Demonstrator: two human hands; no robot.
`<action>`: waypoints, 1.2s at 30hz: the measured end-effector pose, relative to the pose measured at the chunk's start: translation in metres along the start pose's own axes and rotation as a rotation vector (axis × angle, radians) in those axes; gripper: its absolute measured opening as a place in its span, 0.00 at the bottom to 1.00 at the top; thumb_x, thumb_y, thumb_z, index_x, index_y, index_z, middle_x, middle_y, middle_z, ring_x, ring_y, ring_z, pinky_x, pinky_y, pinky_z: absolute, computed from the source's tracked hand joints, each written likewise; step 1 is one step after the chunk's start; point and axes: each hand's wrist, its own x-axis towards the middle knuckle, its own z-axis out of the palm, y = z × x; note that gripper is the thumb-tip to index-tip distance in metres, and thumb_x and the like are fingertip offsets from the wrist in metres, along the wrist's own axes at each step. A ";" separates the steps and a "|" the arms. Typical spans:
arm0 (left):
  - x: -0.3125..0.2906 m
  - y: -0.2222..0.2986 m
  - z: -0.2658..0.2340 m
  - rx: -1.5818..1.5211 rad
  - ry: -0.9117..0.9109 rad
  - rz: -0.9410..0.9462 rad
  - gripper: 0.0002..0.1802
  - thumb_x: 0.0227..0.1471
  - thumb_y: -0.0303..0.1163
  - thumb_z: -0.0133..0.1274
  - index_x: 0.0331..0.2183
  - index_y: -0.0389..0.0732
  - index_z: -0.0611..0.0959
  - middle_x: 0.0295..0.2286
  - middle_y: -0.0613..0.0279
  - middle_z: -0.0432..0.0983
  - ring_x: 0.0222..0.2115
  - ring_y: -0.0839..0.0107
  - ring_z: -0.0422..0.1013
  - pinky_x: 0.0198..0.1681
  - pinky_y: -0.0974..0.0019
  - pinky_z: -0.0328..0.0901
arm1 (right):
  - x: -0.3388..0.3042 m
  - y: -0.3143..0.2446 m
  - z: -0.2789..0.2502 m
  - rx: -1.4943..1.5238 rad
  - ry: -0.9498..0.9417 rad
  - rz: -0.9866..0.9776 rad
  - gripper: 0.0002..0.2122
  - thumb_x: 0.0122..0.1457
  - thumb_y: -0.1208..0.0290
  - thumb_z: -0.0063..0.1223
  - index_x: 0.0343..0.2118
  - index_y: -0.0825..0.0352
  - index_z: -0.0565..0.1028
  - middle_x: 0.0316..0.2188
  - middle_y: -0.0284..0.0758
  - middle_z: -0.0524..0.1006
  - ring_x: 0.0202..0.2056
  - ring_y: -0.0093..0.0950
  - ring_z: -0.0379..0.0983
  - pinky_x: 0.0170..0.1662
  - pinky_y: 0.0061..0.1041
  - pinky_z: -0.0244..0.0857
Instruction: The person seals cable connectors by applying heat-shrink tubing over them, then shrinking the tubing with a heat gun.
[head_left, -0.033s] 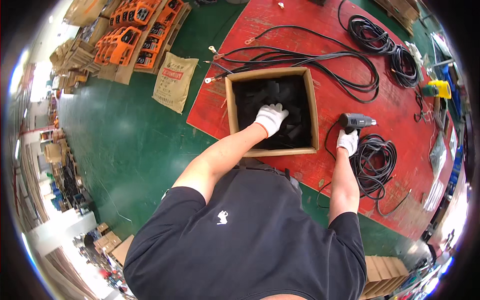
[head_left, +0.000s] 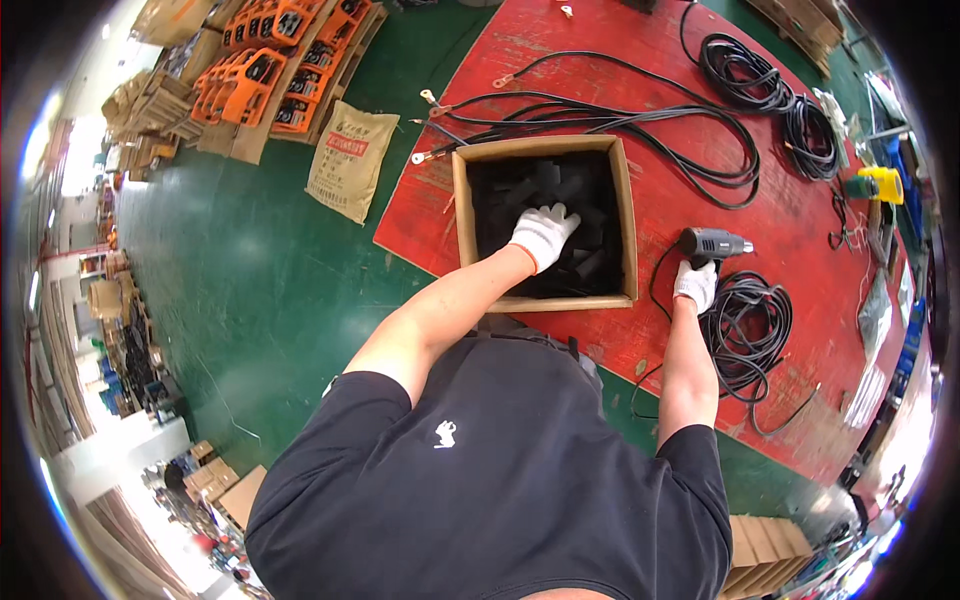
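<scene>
My left hand (head_left: 543, 236), in a white knit glove, reaches into an open cardboard box (head_left: 627, 220). Many short, flat black pieces (head_left: 590, 266) fill the box; they look like cut tubing. The left fingers are curled down onto them, and the fingertips are hidden. My right hand (head_left: 697, 286), gloved too, is closed around the handle of a grey and black heat gun (head_left: 712, 242). Its metal nozzle points right. Just right of that hand lies a coil of black cable (head_left: 748, 330).
The box stands on a worn red table (head_left: 690, 215). Black cables (head_left: 590, 112) with copper lugs stretch behind it, and more coils (head_left: 745, 72) lie far right. A yellow and green item (head_left: 880, 184) sits at the right edge. A paper sack (head_left: 350, 160) and orange parts (head_left: 240, 85) stand left.
</scene>
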 end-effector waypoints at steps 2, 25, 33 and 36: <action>0.005 -0.003 0.000 0.017 0.011 -0.055 0.18 0.58 0.32 0.49 0.48 0.49 0.85 0.44 0.48 0.79 0.41 0.50 0.79 0.42 0.50 0.74 | 0.004 -0.007 0.000 -0.002 -0.010 -0.016 0.30 0.52 0.51 0.61 0.54 0.65 0.74 0.47 0.52 0.80 0.50 0.52 0.78 0.52 0.50 0.71; -0.037 -0.039 -0.042 -0.777 0.450 -0.053 0.19 0.56 0.21 0.51 0.48 0.48 0.84 0.34 0.47 0.78 0.36 0.45 0.77 0.41 0.50 0.74 | -0.111 -0.048 -0.066 0.413 0.315 -0.172 0.25 0.62 0.62 0.64 0.59 0.70 0.75 0.57 0.46 0.73 0.52 0.38 0.76 0.57 0.34 0.70; -0.066 -0.141 -0.097 -1.927 -0.279 -0.326 0.18 0.61 0.24 0.54 0.52 0.37 0.79 0.33 0.60 0.81 0.30 0.74 0.78 0.37 0.68 0.76 | -0.263 -0.284 -0.104 0.882 -0.256 -0.217 0.16 0.68 0.75 0.56 0.57 0.71 0.75 0.46 0.36 0.81 0.45 0.27 0.77 0.51 0.28 0.72; -0.075 -0.191 -0.099 -2.074 -0.301 -0.305 0.19 0.62 0.26 0.59 0.54 0.36 0.78 0.40 0.60 0.80 0.34 0.73 0.78 0.38 0.67 0.77 | -0.286 -0.343 -0.069 0.791 -0.397 -0.389 0.17 0.68 0.74 0.57 0.58 0.69 0.75 0.46 0.36 0.81 0.46 0.25 0.78 0.52 0.25 0.72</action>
